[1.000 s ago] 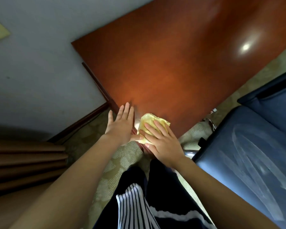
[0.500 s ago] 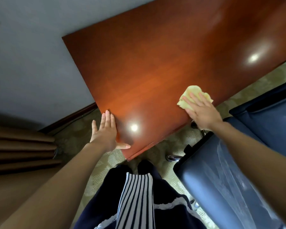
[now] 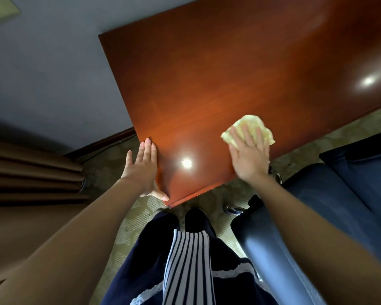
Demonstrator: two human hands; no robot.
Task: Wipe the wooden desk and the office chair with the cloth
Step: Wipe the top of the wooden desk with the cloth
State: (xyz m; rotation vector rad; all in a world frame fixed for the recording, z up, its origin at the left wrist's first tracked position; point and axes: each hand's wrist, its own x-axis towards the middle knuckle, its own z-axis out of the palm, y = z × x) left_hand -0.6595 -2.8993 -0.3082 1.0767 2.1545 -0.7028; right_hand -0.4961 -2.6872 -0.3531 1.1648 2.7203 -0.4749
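Right hand lies flat on the yellow cloth, fingers straight and spread, pressing, not gripping. The cloth sits on the wooden desk just inside its front edge, to the right of the near corner. It's a crumpled wad that sticks out past the fingertips toward the far side, with its long axis roughly along the front edge. Most of the bare top lies beyond the fingers and off to the right, so I'd guess the next stroke pushes that way.

Left hand is well apart from the cloth. It lies flat along the desk's left edge, fingers straight and together, thumb at the near corner, holding nothing; it looks like bracing.

The desk is reddish-brown, glossy and hard, with two lamp glints, and should let the cloth slide easily. The cloth is soft, thin and wrinkled. The office chair stands right of the person, close under the front edge, with smooth padded blue upholstery. Judging by this, the desk is mid-wipe and the chair comes later.
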